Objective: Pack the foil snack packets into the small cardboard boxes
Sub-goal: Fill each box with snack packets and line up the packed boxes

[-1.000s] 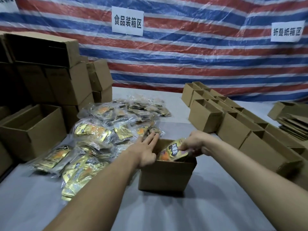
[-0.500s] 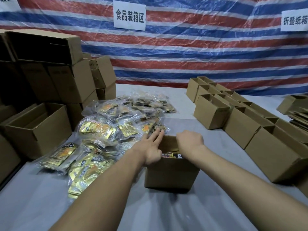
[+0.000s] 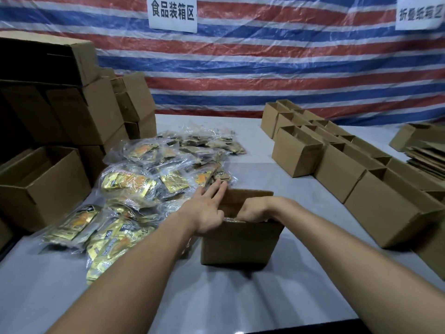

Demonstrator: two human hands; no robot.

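A small open cardboard box [image 3: 240,242] stands on the grey table in front of me. My left hand [image 3: 207,210] rests with straight fingers against the box's left wall. My right hand [image 3: 252,210] reaches down into the box, and its fingers are hidden below the rim. The edge of a foil snack packet [image 3: 230,219] shows just inside the near rim. To the left of the box lies a big pile of gold and orange foil packets [image 3: 149,184] in clear plastic.
Several empty small boxes [image 3: 337,169] stand in rows on the right. Flattened cardboard [image 3: 426,162] is stacked at the far right. Large cartons [image 3: 84,112] are piled on the left, with an open one [image 3: 43,186] in front. A striped tarp hangs behind.
My right hand has carried the foil packet over the box and pushed it down inside, sinking below the rim. My left hand has stayed on the box's left wall.
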